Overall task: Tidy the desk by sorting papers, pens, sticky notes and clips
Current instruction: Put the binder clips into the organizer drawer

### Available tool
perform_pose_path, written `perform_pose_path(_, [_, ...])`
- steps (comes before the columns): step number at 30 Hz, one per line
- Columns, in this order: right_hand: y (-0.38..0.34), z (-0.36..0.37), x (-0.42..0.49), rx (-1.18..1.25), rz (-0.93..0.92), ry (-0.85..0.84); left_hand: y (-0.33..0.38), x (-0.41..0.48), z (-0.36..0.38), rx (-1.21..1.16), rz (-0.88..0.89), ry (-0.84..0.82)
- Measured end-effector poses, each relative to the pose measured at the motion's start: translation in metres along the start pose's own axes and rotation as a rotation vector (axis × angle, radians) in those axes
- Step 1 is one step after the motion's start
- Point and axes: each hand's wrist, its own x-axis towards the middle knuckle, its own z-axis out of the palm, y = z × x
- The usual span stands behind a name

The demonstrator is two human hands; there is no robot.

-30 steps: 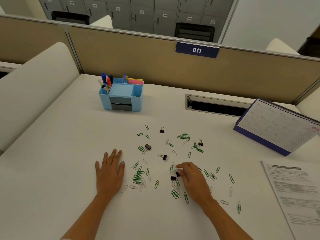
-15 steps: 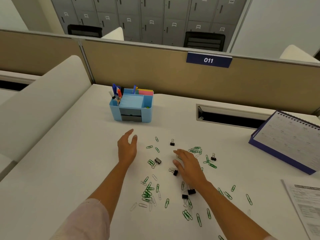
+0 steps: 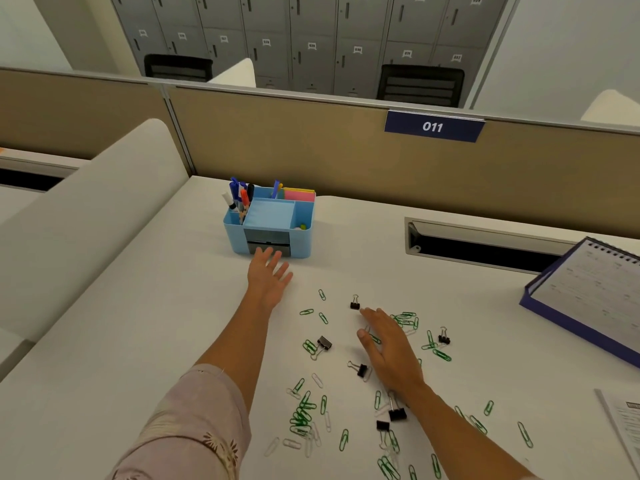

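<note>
White worktop (image 3: 145,306) lies bare on its left half; a tan partition (image 3: 311,147) bounds the far edge. A blue organiser (image 3: 270,230) with pens (image 3: 239,197) stands near it. The left hand (image 3: 268,277), fingers spread, reaches just short of its drawer. The right hand (image 3: 388,344), flat and open, rests among scattered green paper clips (image 3: 303,415) and black binder clips (image 3: 396,414).

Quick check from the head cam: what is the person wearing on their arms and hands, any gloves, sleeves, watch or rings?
Both hands are bare: no gloves, rings or watch show on the left hand or right hand. The left arm has a short pale pink sleeve with a light floral print ending near the elbow. No sleeve shows on the right forearm.
</note>
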Motion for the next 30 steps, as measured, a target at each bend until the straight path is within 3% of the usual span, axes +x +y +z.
perform_pose_path(14, [0.001,0.0,0.0,-0.028,-0.032,0.018,0.004,0.016,0.014,-0.276,-0.025,0.028])
perform_pose_path(30, [0.003,0.002,0.0,-0.032,-0.031,0.033,0.003,0.012,0.019,-0.3,-0.026,0.08])
